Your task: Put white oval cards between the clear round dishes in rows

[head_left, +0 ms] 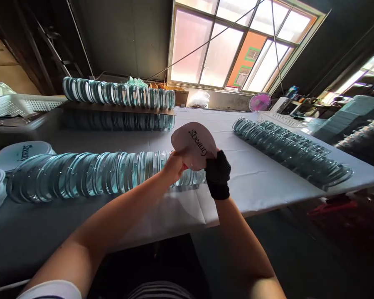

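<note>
both hands are closed on one pale pink oval disc [193, 145], held above the table edge near frame centre. the left hand [173, 166], bare, grips the disc's lower rim at about 7 o'clock, fingers curled behind and thumb in front. the right hand [218, 173], in a black knit glove, clamps the rim at about 4 o'clock. the disc face is smooth and matte, with dark printed lettering reading "beauty" running diagonally across it.

directly behind the hands, toward 9 o'clock, a long row of glass discs [90, 174] lies on edge, overlapped like fallen dominoes; the pieces are clear with a blue-green tint and shiny rims. the row's near end sits just beside the left hand. a second glass row [118, 92] runs across at 11 o'clock on a brown board, with its reflection below. a third glass row [289, 145] runs diagonally at 2 o'clock.

all rest on a table [255, 182] covered in a white sheet with visible creases. at 9 o'clock, a white printed oval piece [21, 153] lies flat. a white perforated plastic basket [21, 104] stands at 10 o'clock.
</note>
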`<state>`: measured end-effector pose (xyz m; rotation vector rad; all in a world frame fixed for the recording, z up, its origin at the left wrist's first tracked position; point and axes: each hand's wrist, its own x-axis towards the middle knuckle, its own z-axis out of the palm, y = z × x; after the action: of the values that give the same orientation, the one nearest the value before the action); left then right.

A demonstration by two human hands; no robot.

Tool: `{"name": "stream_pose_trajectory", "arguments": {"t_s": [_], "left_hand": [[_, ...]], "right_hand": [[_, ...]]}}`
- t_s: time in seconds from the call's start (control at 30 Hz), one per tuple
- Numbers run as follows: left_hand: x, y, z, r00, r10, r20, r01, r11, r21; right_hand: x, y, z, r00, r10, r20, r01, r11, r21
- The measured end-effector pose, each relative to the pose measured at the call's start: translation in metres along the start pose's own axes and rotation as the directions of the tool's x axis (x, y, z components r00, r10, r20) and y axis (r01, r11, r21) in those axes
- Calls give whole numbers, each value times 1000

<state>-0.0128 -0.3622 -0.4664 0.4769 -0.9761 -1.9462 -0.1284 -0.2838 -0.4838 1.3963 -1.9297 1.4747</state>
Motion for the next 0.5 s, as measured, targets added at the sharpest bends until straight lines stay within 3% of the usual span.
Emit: {"name": "stream_pose_trajectory", "arguments": {"t_s": [0.1,0.2,0.37,0.5], "left_hand": [[3,6,-1,996,42,73,-45,998,46],[9,3,0,994,34,100,-38,998,40],[3,-18,4,989,-57,140,54,998,25],[-7,-21,0,991,-40,131,40,999,7]], "right_hand": [[-16,10,-22,985,126,-114,-124,992,28],[-27,22,-38,984,112,-139,-112,994,8],[-15,32,-29,990,80,-116,-80,997,-1],[-17,17,-18,997,-68,-36,66,997,-36]]}}
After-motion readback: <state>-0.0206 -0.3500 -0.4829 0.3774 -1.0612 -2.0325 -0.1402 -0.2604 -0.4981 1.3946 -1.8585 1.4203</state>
